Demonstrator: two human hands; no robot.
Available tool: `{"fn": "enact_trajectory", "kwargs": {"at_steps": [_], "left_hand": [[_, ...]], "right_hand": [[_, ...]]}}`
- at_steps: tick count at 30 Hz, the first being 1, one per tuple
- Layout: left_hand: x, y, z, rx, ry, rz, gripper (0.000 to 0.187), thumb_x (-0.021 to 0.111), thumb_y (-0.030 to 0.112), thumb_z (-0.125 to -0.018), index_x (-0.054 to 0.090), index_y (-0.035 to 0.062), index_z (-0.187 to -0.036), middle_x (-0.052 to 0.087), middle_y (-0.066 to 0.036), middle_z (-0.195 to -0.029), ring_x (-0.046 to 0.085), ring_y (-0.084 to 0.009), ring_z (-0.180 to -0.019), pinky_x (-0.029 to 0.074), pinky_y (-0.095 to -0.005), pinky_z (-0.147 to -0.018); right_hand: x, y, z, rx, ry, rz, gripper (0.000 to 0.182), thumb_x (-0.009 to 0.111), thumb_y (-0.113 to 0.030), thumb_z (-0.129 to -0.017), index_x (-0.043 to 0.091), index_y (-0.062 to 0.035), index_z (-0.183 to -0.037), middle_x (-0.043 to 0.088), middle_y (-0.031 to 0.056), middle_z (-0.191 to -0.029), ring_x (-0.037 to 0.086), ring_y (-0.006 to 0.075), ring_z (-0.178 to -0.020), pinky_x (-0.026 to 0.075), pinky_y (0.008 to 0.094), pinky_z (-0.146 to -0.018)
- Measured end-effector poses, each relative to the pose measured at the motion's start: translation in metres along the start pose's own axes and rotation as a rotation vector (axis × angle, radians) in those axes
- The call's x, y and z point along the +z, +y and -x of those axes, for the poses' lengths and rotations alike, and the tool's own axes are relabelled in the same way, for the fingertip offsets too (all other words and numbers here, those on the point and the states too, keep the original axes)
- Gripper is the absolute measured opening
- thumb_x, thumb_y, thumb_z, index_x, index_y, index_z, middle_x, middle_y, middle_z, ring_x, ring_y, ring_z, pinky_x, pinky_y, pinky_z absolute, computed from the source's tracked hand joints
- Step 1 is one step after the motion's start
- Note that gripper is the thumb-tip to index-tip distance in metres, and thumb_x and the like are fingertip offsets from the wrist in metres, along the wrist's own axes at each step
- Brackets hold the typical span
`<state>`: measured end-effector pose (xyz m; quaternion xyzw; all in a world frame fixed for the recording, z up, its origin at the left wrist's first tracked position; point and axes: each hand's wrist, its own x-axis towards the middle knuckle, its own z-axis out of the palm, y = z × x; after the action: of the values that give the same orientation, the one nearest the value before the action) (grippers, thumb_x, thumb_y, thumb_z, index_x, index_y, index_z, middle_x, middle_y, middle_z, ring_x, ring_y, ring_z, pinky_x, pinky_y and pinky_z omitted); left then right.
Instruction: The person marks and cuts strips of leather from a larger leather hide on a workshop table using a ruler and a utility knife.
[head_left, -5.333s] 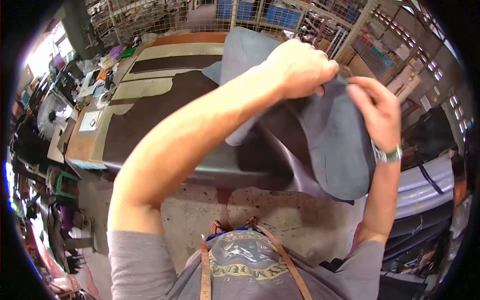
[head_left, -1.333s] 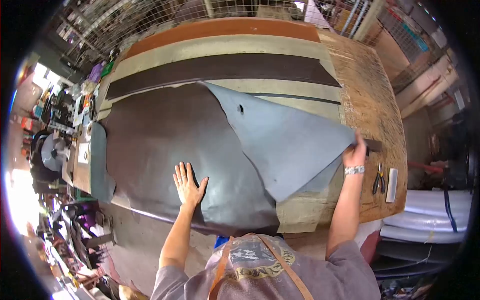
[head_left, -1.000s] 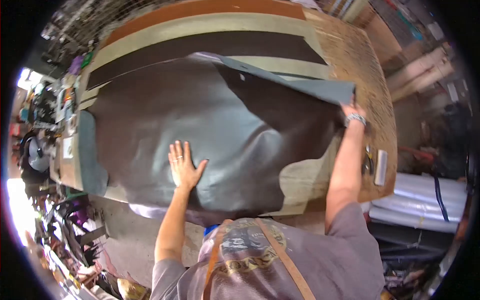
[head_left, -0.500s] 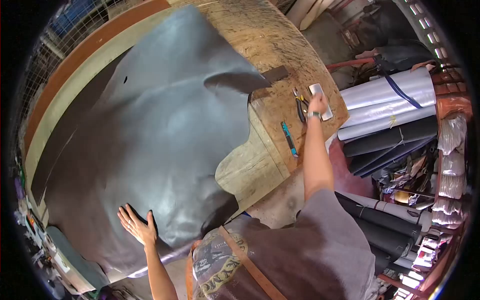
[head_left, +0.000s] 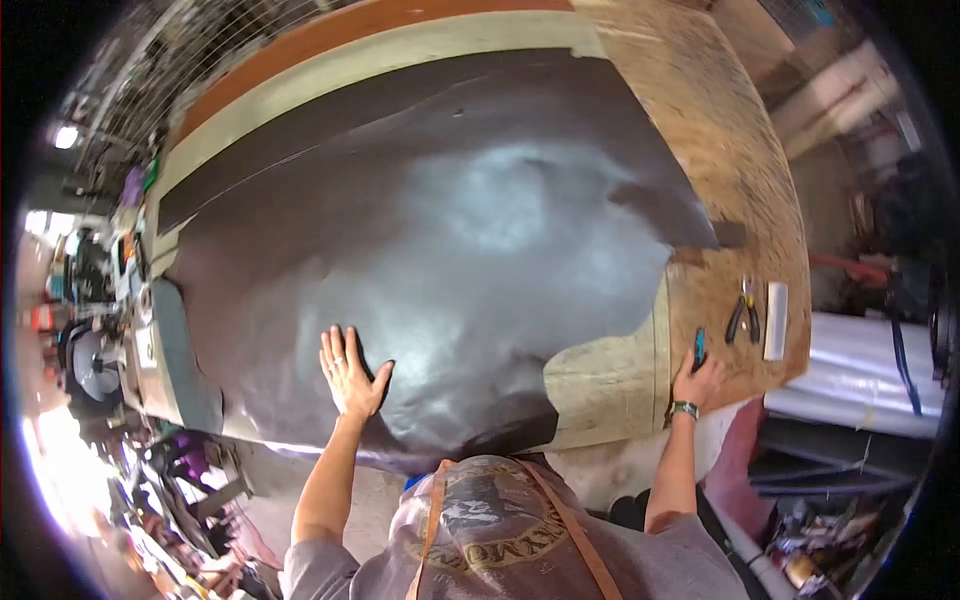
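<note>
A large dark brown leather hide (head_left: 430,230) covers most of the worktable, its right edge cut in a curve. My left hand (head_left: 352,380) lies flat on the hide near its front edge, fingers spread. At the table's right side, my right hand (head_left: 698,382) is closed around the lower part of a teal and black utility knife (head_left: 700,342). Its upper end shows past my fingers. Pliers (head_left: 744,314) with black and yellow handles lie just beyond that hand. Beside them is a pale flat rectangular bar (head_left: 775,322).
A small dark strip (head_left: 731,235) lies by the hide's right corner on the wooden tabletop (head_left: 720,130). Silvery rolls (head_left: 870,370) and dark rolls (head_left: 830,450) sit off the table's right edge. A grey-green piece (head_left: 188,350) hangs at the left end.
My right hand has left the pale bar and come back to the utility knife, which it now grips. My left hand stays flat on the hide. The view has turned leftward.
</note>
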<state>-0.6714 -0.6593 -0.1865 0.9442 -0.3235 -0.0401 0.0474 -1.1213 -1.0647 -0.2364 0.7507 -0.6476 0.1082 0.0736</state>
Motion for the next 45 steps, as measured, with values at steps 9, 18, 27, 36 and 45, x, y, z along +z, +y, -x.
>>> {"fn": "enact_trajectory", "kwargs": {"at_steps": [9,18,27,36,45], "left_hand": [[-0.006,-0.008,0.002,-0.010,0.039,0.082,0.094,0.071,0.059,-0.082,0.038,0.0066,-0.152,0.025,-0.023,-0.162,0.015,-0.0409,-0.153,0.013,-0.0551,-0.123],[0.012,-0.028,0.010,0.015,0.107,0.175,0.094,0.050,0.070,-0.091,0.030,0.0073,-0.158,0.018,-0.023,-0.165,0.008,-0.0409,-0.155,0.008,-0.0547,-0.124],[0.016,-0.119,0.031,0.386,-0.002,0.223,0.084,0.043,0.067,-0.096,0.028,0.0135,-0.160,0.019,-0.013,-0.168,0.008,-0.0348,-0.156,0.008,-0.0508,-0.126],[-0.023,-0.452,0.100,0.021,0.285,0.259,0.077,0.050,0.065,-0.094,0.044,0.0154,-0.152,0.030,-0.011,-0.163,0.030,-0.0322,-0.150,0.026,-0.0512,-0.121],[-0.042,-0.638,0.112,-0.351,0.379,0.285,0.064,0.057,0.050,-0.097,0.050,0.0069,-0.144,0.055,-0.012,-0.137,0.054,-0.0278,-0.122,0.042,-0.0406,-0.102]], "right_hand": [[0.042,0.042,-0.033,-0.043,-0.199,-0.200,0.028,0.077,-0.016,-0.083,0.064,0.0003,-0.102,0.066,0.0216,-0.094,0.063,0.0409,-0.089,0.049,0.0492,-0.081],[-0.006,0.061,-0.087,-0.124,-0.207,-0.315,0.022,0.068,-0.006,-0.091,0.058,0.0020,-0.109,0.068,0.0157,-0.097,0.064,0.0289,-0.089,0.051,0.0414,-0.082],[-0.226,-0.109,0.041,-0.495,0.048,-0.437,0.051,0.063,-0.038,-0.100,0.059,0.0063,-0.124,0.063,0.0220,-0.118,0.061,0.0347,-0.104,0.047,0.0423,-0.092],[-0.346,-0.277,0.195,-0.233,0.069,-0.833,0.051,0.050,-0.048,-0.105,0.065,0.0002,-0.103,0.063,0.0055,-0.089,0.054,0.0142,-0.077,0.046,0.0303,-0.068],[-0.317,-0.564,0.277,-0.357,-0.143,-1.202,0.038,0.052,-0.044,-0.105,0.067,-0.0103,-0.095,0.057,-0.0053,-0.077,0.049,0.0025,-0.064,0.035,0.0183,-0.052]]}}
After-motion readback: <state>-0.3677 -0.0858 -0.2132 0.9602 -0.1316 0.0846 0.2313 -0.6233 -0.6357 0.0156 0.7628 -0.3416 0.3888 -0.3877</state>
